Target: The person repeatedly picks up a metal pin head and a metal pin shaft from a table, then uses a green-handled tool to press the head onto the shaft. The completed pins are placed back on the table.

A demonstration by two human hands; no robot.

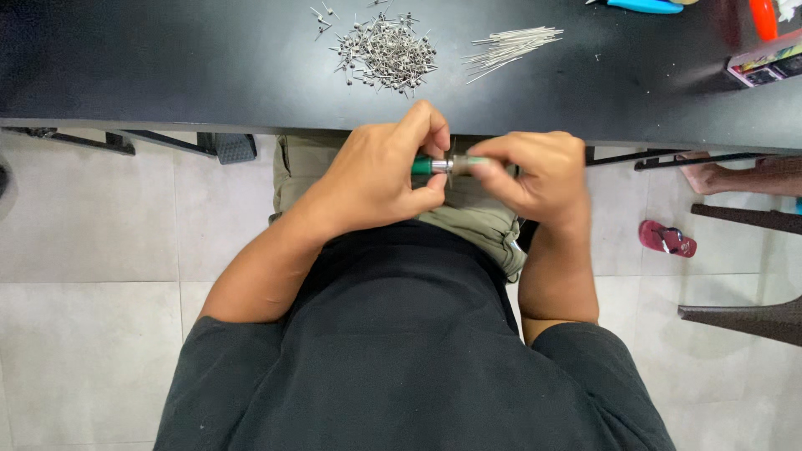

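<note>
Head view, looking down over the lap at the edge of a black table (209,75).

Left to right on the table: a heap of small coiled wire pieces (386,52), silver, legs sticking out, a few strays beside it; then a loose bundle of straight thin wire lengths (511,43); further right a blue-handled tool (645,6) at the top edge, and a red object (763,17) partly cut off by the frame.

The work piece sits below the table edge, above the lap: a small green-handled tool (423,165) with a metal shaft, held level between both hands. A thin wire seems to cross the shaft; too small to be sure.

Handling judgement: tool is light, rigid, narrow. The metal shaft is likely slick, so the handle is the surer place to grip. Any wire on it would be thin, springy and easily kinked; hold it close to the shaft with fingertips only.

Left hand (384,171): fingers curled in, thumb and forefinger pinching the green handle end. Not spread.

Right hand (535,171): fingers bunched, fingertips closed on the shaft end of the tool; exactly what lies under the tips is hidden.

Far right, on the floor tiles (92,250): another person's bare foot (710,177) and a red sandal (667,239).
</note>
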